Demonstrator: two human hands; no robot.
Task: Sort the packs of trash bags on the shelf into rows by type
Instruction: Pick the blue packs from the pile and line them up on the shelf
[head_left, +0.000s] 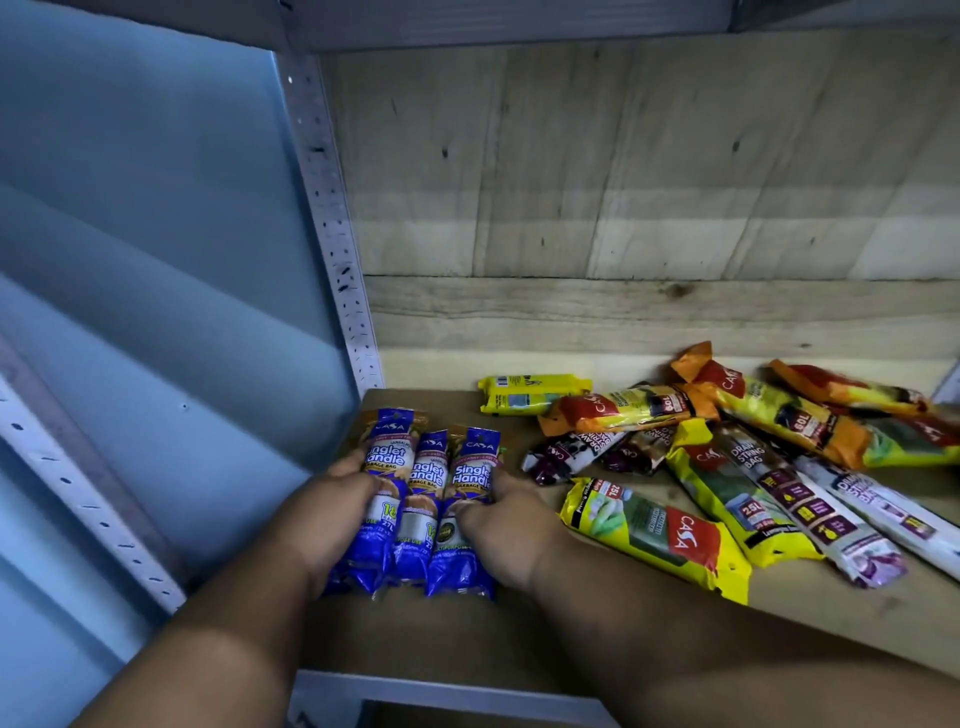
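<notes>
Currently, in the head view, both hands are pressing in on a row of three blue packs (415, 499) lying side by side at the lower centre of the frame, on the left end of the shelf (857, 618). The left hand (322, 525) is cupping the outer edge of the leftmost pack, its fingers (345, 462) curling over the wrapper; the right hand (506, 530) is bracing the rightmost pack, its fingers (467, 512) bent down onto the printed face. Both sets of fingers are closing narrowly against the packs, squeezing them together rather than lifting them.

By judgement, the step in hand is squaring up the first sorted row, the blue "Singlet Handle" type. The next move is likely calling for a release and a reach to the right of the frame, where the unsorted heap (753, 457) is lying: a yellow pack with a red label (654, 535), orange-and-red packs (628, 410), white "Draw String" packs (810, 509) and a small yellow pack (530, 395) near the back. These are overlapping at mixed angles, so one type will need picking out from under another.

The packs are long, soft, pillow-like sleeves of glossy printed film with crimped ends, slippery and yielding. The shelf board is looking matt and fibrous; the back wall (623, 182) is pale grained wood, and the upright post (332, 234) is perforated grey metal.
</notes>
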